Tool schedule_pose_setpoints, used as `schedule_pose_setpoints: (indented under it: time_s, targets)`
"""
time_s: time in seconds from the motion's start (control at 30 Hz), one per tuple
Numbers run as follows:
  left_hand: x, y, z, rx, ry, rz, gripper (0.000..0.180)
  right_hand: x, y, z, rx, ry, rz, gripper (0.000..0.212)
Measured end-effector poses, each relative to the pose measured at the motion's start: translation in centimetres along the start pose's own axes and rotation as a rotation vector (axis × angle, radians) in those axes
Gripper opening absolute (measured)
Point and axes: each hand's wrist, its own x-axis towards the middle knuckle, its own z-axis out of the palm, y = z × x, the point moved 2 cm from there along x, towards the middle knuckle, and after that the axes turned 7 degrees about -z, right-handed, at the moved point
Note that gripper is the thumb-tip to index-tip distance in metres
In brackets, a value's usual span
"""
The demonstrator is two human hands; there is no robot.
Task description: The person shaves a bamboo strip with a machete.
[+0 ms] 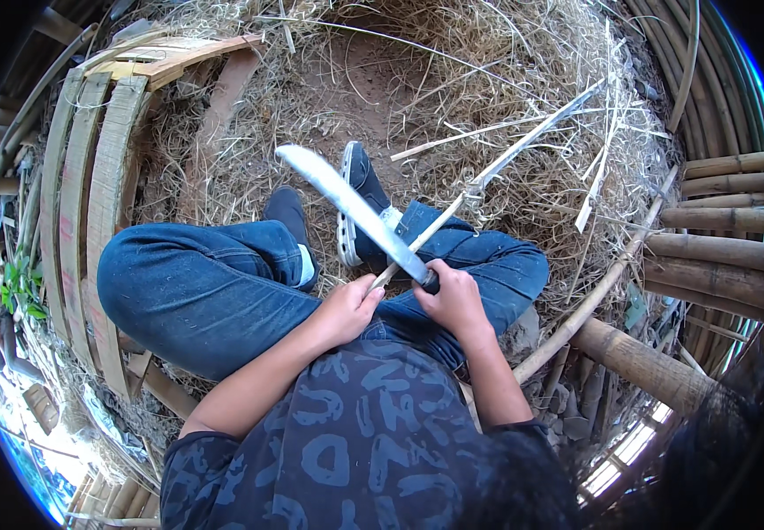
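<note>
My right hand (pixel 453 302) is wrapped round the dark handle of a machete (pixel 347 201), whose broad pale blade slants up and to the left over my lap. Closed on the near end of a bamboo strip (pixel 507 159) is my left hand (pixel 349 309). That strip runs away to the upper right, with a joint partway along and a paler far stretch. Blade and strip cross just ahead of my hands; whether they touch I cannot tell. Both hands are low in front of my body, between my bent knees.
Shavings (pixel 453 79) litter the ground ahead, with loose thin strips (pixel 479 134) among them. A wooden slatted crate (pixel 117 159) stands at the left. On the right are stacked bamboo poles (pixel 718 216), a thick bamboo pole (pixel 642 362) and a long curved pole (pixel 581 314).
</note>
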Motion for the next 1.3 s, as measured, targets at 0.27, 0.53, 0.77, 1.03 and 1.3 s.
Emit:
schedule_pose_setpoints:
  time_s: [0.27, 0.53, 0.77, 1.03, 1.3]
  targets:
    - [-0.1, -0.1, 0.0, 0.0, -0.002, 0.032, 0.026, 0.4, 0.6, -1.1, 0.07, 0.054, 0.126, 0.029]
    - [-0.3, -0.6, -0.1, 0.128, 0.08, 0.029, 0.027, 1.4, -2.8, 0.0, -0.042, -0.135, 0.083, 0.037]
    - [-0.5, 0.1, -0.5, 0.053, 0.102, 0.067, 0.026, 2.5, -2.1, -0.5, -0.032, -0.145, 0.161, 0.031]
    - [-0.7, 0.5, -1.1, 0.054, 0.093, 0.078, 0.024, 2.8, -1.7, -0.8, -0.084, -0.096, 0.173, 0.029]
    - [-0.6, -0.1, -0.9, 0.02, 0.106, 0.119, 0.023, 2.7, -1.4, -1.1, -0.146, -0.027, 0.148, 0.028]
